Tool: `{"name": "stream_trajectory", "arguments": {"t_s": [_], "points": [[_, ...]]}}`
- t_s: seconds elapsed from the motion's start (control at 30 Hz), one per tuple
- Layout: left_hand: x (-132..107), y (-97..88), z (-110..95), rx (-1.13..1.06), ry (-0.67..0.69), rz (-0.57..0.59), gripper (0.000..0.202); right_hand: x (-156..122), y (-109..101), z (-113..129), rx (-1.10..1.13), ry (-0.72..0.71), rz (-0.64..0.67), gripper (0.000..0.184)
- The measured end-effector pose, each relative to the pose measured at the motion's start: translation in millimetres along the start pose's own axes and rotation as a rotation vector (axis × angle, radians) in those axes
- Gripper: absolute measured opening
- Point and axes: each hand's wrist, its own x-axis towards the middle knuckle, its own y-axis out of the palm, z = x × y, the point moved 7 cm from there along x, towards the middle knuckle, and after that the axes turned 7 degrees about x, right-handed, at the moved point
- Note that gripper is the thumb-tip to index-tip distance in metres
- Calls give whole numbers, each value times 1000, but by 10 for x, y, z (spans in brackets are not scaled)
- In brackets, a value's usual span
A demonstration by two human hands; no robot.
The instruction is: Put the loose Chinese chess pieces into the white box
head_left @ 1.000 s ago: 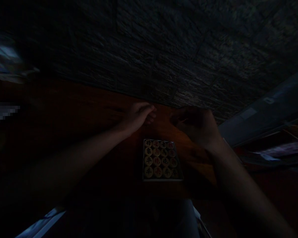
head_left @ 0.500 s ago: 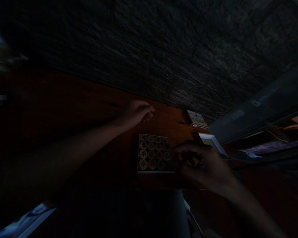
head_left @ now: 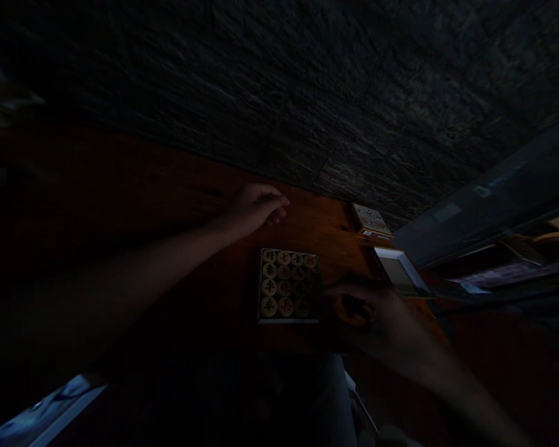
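Note:
A shallow square box [head_left: 289,321] holds rows of round wooden Chinese chess pieces [head_left: 269,287] with black and red characters. Its lower right corner lies in deep shadow. My right hand [head_left: 389,316] is at the right edge of the box, its thumb and fingers bent into a ring with wood showing through the gap. The dark hides its fingertips and anything between them. Beyond the box, to the upper left, my left hand [head_left: 261,208] is loosely closed over the table, fingers curled, and nothing shows in it.
An open box lid [head_left: 403,273] with a white inner rim lies to the right on the wooden table [head_left: 314,217]. Behind it, a small printed box [head_left: 372,220] is near the stone wall [head_left: 279,105]. A grey panel [head_left: 470,192] stands at the right. The scene is very dark.
My right hand has shifted slightly and its fingers look darker. The top-row pieces show more clearly. My left hand stays nearly in place.

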Motion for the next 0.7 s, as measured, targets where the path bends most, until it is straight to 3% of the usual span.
{"name": "stream_trajectory", "arguments": {"t_s": [0.37, 0.7], "points": [[6, -8, 9, 3, -1, 0, 16, 13, -37, 96, 48, -59, -38, 22], [1, -6, 5, 21, 12, 10, 15, 17, -15, 84, 33, -55, -29, 24]]}}
